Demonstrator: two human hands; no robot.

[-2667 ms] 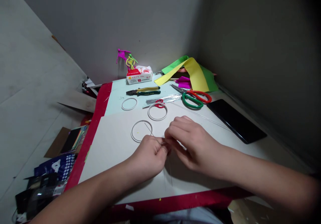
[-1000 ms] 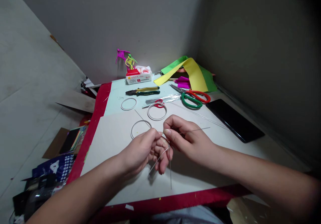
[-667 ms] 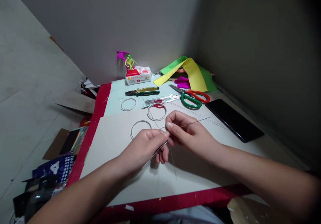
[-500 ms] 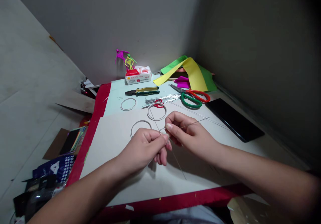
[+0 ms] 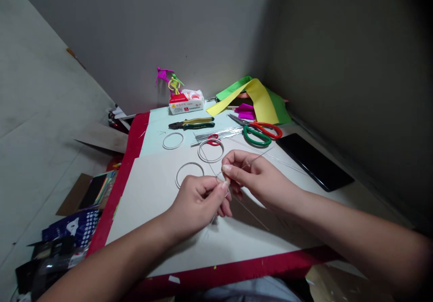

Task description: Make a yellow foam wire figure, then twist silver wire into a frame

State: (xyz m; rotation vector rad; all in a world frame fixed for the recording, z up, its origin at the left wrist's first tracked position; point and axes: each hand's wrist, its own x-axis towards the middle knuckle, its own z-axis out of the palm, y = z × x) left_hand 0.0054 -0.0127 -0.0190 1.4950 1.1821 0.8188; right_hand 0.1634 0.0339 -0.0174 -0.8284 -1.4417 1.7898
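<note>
My left hand (image 5: pixel 199 200) and my right hand (image 5: pixel 255 178) meet above a white sheet (image 5: pixel 152 194) on the table. Both pinch thin silver wires (image 5: pixel 252 212) where the strands cross, just between the fingertips. One wire end runs down and right over the sheet; another points up past my right knuckles. A wire ring (image 5: pixel 189 175) lies flat just beyond my left hand.
Two more wire rings (image 5: pixel 210 150) lie further back, with a bundle of straight wires (image 5: pixel 219 134), pliers (image 5: pixel 192 123), red and green scissors (image 5: pixel 262 133), a tissue pack (image 5: pixel 186 101), coloured paper (image 5: pixel 260 97) and a black phone (image 5: pixel 314 161). Clutter lies on the floor at left.
My hands stayed pinched together on the wires and turned them. The free end below swung from pointing straight down to slanting down-right, and the end by my right hand tilted up.
</note>
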